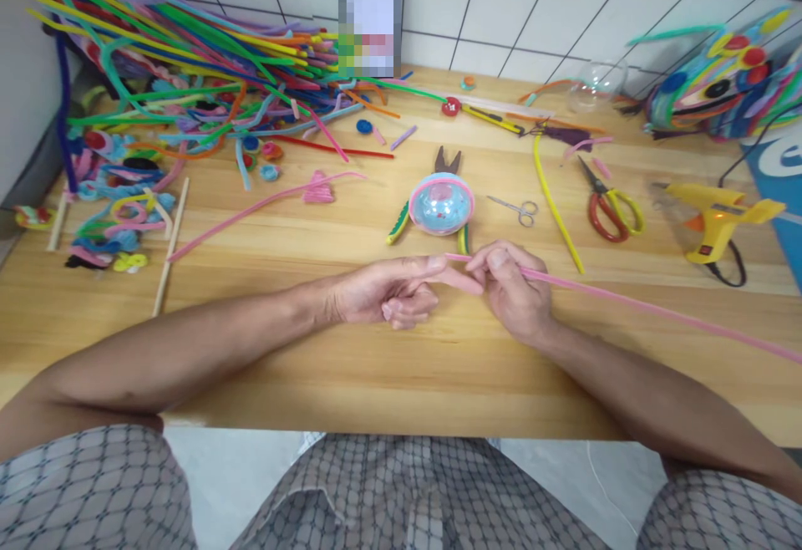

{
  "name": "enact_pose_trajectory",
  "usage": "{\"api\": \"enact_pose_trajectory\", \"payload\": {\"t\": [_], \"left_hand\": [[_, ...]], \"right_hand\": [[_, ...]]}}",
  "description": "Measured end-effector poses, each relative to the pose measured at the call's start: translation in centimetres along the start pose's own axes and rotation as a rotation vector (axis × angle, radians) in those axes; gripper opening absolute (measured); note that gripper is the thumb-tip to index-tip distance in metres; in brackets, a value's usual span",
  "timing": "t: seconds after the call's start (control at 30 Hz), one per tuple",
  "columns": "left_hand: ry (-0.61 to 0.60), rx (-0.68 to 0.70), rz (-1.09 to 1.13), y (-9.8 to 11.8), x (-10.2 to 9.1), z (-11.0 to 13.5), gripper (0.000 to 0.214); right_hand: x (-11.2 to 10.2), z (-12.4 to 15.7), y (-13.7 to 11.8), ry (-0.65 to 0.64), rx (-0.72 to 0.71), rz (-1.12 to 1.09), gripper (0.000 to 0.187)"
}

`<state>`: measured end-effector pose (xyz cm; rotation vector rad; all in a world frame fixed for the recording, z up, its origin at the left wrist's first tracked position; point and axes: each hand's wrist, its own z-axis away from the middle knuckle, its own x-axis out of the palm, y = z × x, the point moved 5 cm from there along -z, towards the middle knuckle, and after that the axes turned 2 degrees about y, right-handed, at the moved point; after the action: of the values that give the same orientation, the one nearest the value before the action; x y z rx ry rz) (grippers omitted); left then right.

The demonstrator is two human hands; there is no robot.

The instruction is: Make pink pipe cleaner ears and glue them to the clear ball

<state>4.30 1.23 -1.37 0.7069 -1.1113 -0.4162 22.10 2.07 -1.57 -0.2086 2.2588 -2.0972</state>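
A long pink pipe cleaner [632, 297] runs from between my hands out past the right edge of the view. My right hand [517, 295] pinches it near its end. Its short tip reaches my left hand [407, 291], whose thumb and forefinger press on it while the other fingers curl in. Just beyond the hands sits a clear half-ball [442, 206] with a pink rim and blue stuff inside. It rests over green-and-yellow-handled pliers [398, 222], hiding their middle.
Small scissors [523, 211], larger red-and-yellow scissors [607, 211] and a yellow glue gun [714, 216] lie to the right. A yellow pipe cleaner [557, 207] lies between the scissors. Bunched pipe cleaners [206, 48] fill the back left. A wooden stick [169, 257] lies left.
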Motion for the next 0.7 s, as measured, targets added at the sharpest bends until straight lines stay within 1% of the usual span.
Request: {"api": "enact_pose_trajectory", "payload": {"t": [0.1,0.23,0.47,0.57,0.7], "left_hand": [[-0.018,0.013,0.005,0.0,0.0,0.0,0.068],[-0.039,0.024,0.012,0.1,0.1,-0.1,0.066],[0.025,0.108,0.102,0.1,-0.2,-0.4,0.072],[0.016,0.105,0.115,-0.1,-0.3,-0.5,0.073],[0.027,0.099,0.12,-0.1,-0.3,-0.5,0.075]], "right_hand": [[0.2,0.0,-0.3,-0.003,-0.009,-0.033,0.04],[0.5,-0.1,-0.5,-0.001,-0.003,-0.029,0.043],[-0.3,-0.2,0.0,0.025,-0.01,-0.022,0.04],[-0.6,-0.4,0.1,0.054,-0.012,-0.035,0.041],[-0.5,-0.6,0.0,0.064,-0.024,-0.061,0.04]]}}
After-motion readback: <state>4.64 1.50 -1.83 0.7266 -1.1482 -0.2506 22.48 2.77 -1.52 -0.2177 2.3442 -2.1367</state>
